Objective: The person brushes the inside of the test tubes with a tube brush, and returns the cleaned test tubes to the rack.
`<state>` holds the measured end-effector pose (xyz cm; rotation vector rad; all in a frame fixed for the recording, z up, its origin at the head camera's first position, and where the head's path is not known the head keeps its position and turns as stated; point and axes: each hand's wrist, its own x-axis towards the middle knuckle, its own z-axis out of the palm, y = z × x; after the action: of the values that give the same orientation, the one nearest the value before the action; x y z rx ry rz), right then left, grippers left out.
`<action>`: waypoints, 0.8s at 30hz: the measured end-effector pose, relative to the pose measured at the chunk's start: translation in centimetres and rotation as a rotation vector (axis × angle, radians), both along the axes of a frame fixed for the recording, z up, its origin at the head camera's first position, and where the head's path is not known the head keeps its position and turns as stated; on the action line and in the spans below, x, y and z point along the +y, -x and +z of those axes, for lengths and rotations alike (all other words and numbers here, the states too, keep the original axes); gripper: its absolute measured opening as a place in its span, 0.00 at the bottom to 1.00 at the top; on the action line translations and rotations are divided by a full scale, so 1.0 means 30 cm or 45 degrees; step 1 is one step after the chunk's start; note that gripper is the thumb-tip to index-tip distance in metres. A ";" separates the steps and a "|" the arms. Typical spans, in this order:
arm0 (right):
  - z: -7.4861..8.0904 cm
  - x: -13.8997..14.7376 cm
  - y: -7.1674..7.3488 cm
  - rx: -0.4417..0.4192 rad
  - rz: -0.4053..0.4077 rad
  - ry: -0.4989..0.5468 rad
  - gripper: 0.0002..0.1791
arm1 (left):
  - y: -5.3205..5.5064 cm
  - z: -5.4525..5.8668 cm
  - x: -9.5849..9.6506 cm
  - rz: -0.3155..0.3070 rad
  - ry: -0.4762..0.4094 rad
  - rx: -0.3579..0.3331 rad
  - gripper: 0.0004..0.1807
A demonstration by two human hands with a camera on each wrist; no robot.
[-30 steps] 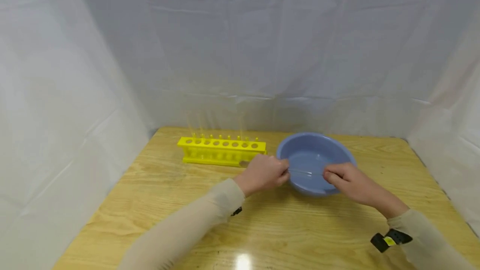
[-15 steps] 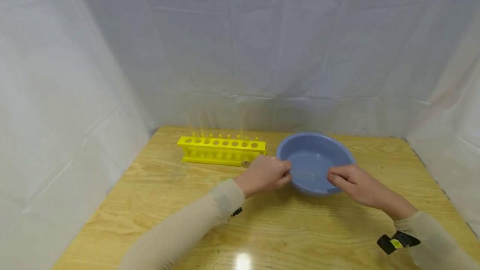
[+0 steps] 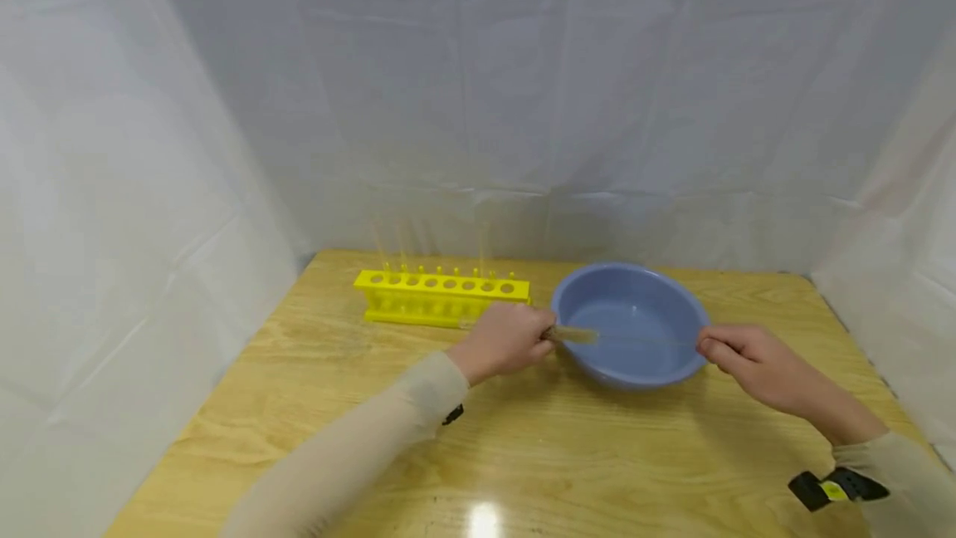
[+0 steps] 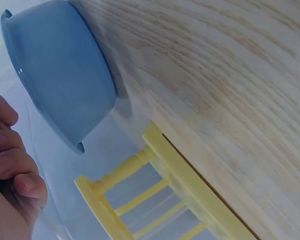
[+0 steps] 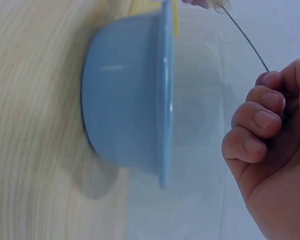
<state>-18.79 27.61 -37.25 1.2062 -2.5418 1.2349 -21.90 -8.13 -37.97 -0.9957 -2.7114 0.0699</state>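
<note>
My left hand (image 3: 508, 340) grips a clear test tube (image 4: 52, 222) held nearly level in front of the yellow rack; its rear end shows left of the hand. Tan brush bristles (image 3: 575, 335) show at the tube's mouth end, just right of these fingers. From there a thin twisted wire handle (image 5: 246, 39) runs across to my right hand (image 3: 762, 368), which pinches it with curled fingers (image 5: 264, 119). Both hands are raised off the table. The wire passes over the blue basin (image 3: 631, 314), with the right hand beside the basin's right rim.
A yellow test tube rack (image 3: 441, 289) stands at the back left, beside the basin, with several clear tubes upright on it. White sheeting (image 3: 478, 106) encloses the back and sides of the wooden table (image 3: 523, 455).
My right hand has moved right with the wire, and the left hand slightly left. The bristles have slid through the tube from its left end to its mouth end.
</note>
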 end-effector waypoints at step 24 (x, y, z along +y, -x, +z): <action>0.007 0.184 -0.061 0.081 -0.213 -0.015 0.18 | 0.024 -0.015 -0.046 -0.025 -0.113 0.146 0.11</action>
<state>-16.95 33.14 -37.04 0.9935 -2.5468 1.1286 -22.62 -9.50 -38.42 -0.9624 -2.5766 0.0032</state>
